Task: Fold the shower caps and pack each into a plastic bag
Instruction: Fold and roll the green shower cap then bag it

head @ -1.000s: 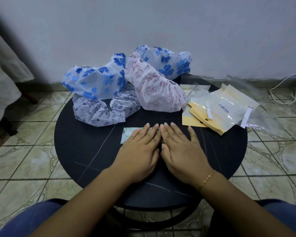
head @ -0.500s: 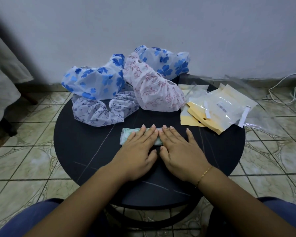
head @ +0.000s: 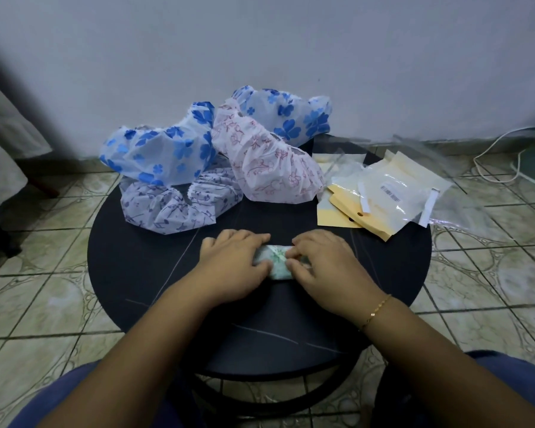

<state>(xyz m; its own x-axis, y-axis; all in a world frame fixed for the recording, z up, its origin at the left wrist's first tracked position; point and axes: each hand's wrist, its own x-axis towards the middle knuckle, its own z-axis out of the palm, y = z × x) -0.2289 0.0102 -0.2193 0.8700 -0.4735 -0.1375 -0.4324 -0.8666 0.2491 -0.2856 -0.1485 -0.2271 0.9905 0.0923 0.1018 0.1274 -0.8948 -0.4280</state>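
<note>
A small green-patterned shower cap (head: 275, 261), folded into a compact packet, lies at the middle of the round black table (head: 142, 273). My left hand (head: 232, 261) grips its left end with curled fingers. My right hand (head: 325, 264) grips its right end, fingers curled over the top. Behind them lie several unfolded caps: a blue-flowered cap (head: 164, 152), a purple-patterned cap (head: 179, 208), a red-patterned cap (head: 269, 168) and a second blue-flowered cap (head: 294, 118). Clear plastic bags (head: 393, 193) with yellow card inserts (head: 337, 211) lie at the right.
The table stands on a tiled floor (head: 44, 304) close to a pale wall (head: 260, 41). A white cable (head: 501, 156) trails on the floor at far right. Light fabric (head: 0, 156) hangs at the left edge. My knees in blue show at the bottom.
Both hands were pressing flat on the long folded strip. Now they curl around it, and the cap has been folded shorter into a compact packet between them.
</note>
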